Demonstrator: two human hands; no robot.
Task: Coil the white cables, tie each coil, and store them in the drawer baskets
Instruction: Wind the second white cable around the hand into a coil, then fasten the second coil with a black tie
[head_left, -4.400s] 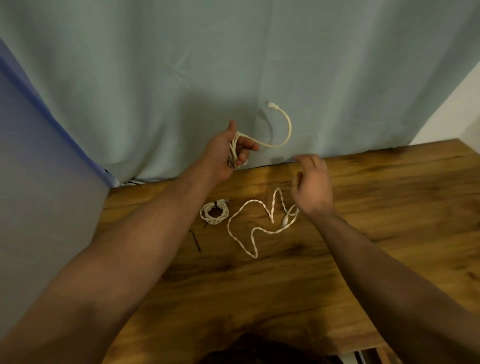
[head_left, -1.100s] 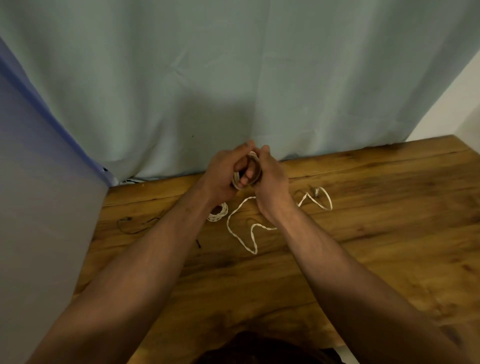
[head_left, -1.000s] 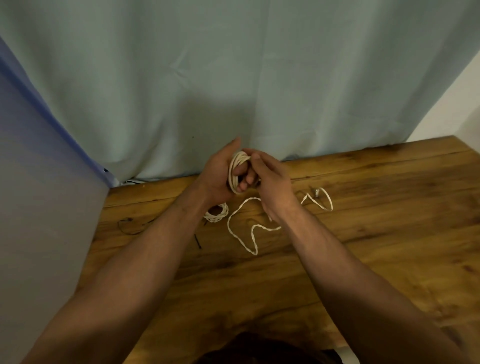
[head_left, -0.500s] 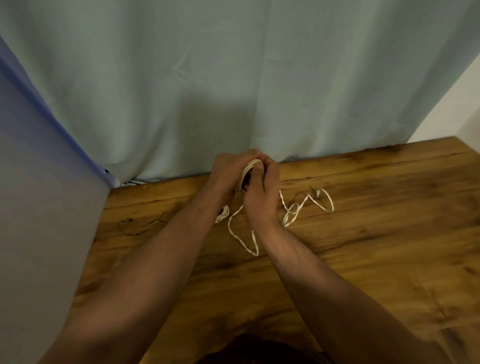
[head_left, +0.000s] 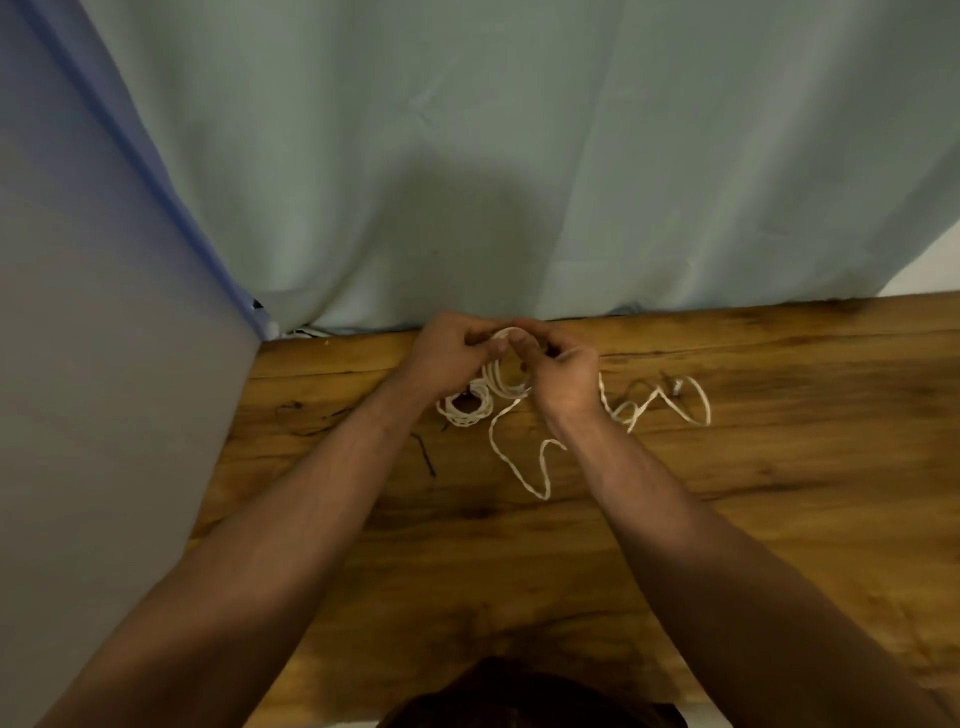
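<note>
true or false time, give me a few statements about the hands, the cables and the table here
1. The left hand and the right hand both hold a white coil. True.
2. A second small coil lies on the table. True.
3. The loose cable on the table is black. False: it is white.
4. The table is glass. False: it is wood.

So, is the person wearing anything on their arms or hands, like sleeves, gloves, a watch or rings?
The left hand and right hand are ungloved, with no watch or bracelet at either wrist. Both arms are bare to the frame's edge, with no sleeves in view. Rings are too small to tell.
</note>
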